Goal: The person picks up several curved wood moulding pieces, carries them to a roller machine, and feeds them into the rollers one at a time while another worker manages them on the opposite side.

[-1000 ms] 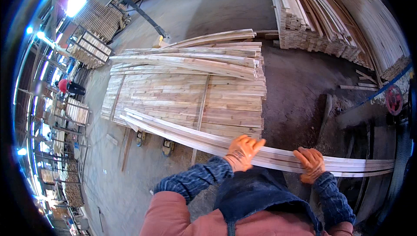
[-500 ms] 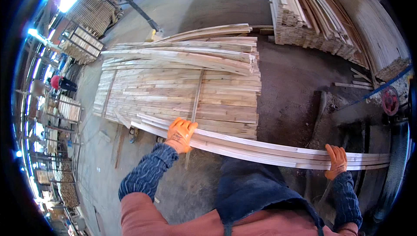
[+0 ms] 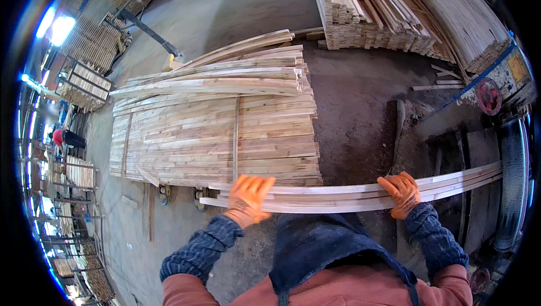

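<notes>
Several long, pale wooden strips (image 3: 332,199) lie side by side in front of my body, spanning from the near edge of a lumber stack to a machine on the right. My left hand (image 3: 247,200), in an orange glove, is closed around them toward their left end. Farther along, my right hand (image 3: 401,194), gloved alike, grips the same strips. Their right ends reach a ribbed metal roller (image 3: 513,187); whether they touch it I cannot tell. Just beyond the strips is the large stack of boards (image 3: 270,142), with loose, bowed strips (image 3: 225,85) across its top.
A red handwheel (image 3: 489,96) sits on the machine at right. More piled lumber (image 3: 372,30) stands at the far right. A pallet jack handle (image 3: 149,31) rises behind the stack. Lumber racks line the left, where a person in red (image 3: 66,138) bends over.
The strips have shifted rightward relative to the stack, their left ends with them. My hands are closer together, the right one now farther left along the strips. The whole view has turned slightly.
</notes>
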`<state>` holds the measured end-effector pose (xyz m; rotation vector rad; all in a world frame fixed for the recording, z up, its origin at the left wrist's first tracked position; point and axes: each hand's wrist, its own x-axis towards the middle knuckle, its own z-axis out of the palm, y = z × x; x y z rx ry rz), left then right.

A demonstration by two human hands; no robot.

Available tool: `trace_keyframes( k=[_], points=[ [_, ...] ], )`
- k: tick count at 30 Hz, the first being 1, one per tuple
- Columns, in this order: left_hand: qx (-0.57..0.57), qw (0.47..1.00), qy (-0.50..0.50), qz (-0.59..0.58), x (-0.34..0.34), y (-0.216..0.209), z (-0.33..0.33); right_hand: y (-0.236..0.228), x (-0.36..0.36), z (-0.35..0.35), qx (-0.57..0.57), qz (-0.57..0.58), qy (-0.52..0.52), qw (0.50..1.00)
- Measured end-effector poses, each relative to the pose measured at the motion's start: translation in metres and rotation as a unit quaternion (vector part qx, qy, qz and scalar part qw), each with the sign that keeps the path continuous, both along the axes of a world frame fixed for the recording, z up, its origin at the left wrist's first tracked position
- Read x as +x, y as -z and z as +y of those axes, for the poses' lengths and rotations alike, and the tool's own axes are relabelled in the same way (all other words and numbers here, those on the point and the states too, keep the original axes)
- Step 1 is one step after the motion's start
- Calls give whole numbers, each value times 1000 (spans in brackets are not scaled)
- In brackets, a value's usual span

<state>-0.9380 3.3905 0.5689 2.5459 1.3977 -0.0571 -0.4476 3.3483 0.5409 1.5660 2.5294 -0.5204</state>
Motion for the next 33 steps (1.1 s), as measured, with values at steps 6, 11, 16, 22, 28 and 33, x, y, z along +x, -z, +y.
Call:
trace_keyframes(
  k=[6, 11, 16, 22, 28, 33],
  points=[
    [-39, 999, -18, 32, 18, 16, -7, 0, 24, -18, 59, -14, 81, 995],
    [-47, 999, 6, 6, 90, 9, -19, 4, -24, -14, 69, 20, 0, 997],
    [-56, 995, 48, -60, 164, 14, -25, 4, -57, -20, 70, 83, -31, 994],
    [-218, 935, 69, -271, 216, 30, -6, 1, -4, -25, -3, 64, 3, 998],
    [-343, 878, -87, -323, 174, 44, 27, -1, 78, -41, 56, 75, 29, 995],
    [-309, 896, -178, -265, 135, 77, 42, -11, 141, -51, 127, 54, 55, 989]
  ],
)
